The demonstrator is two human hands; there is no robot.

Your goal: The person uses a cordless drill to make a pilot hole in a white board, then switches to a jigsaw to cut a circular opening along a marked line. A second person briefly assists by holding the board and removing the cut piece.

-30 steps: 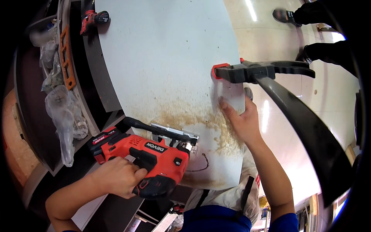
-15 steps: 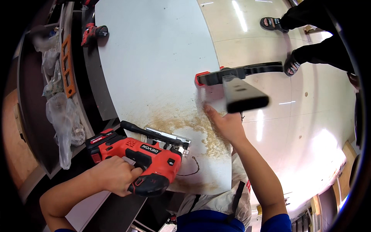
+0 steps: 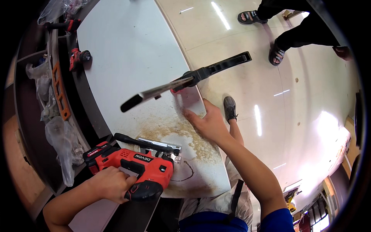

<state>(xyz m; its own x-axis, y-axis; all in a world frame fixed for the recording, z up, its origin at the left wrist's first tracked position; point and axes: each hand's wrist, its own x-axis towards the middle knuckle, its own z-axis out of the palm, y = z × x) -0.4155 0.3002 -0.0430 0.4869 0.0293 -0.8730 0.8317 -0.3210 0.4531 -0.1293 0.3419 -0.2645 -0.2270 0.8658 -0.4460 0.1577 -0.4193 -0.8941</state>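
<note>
Head view: left hand (image 3: 111, 183) wraps clamped fingers round a red-and-black cordless jigsaw (image 3: 155, 171), near-left on the flat white board (image 3: 123, 58); right hand (image 3: 208, 123) thumbs its right edge, other fingers' grip hidden, I can't tell.

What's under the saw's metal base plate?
White board with brown patches shows around the metal plate. The spot directly beneath and any blade are hidden by it and the red saw.

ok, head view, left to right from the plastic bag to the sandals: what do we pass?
Plastic bag → red power saw in the left hand → right hand → grey shoe → upper sandal → lower sandal.
</note>
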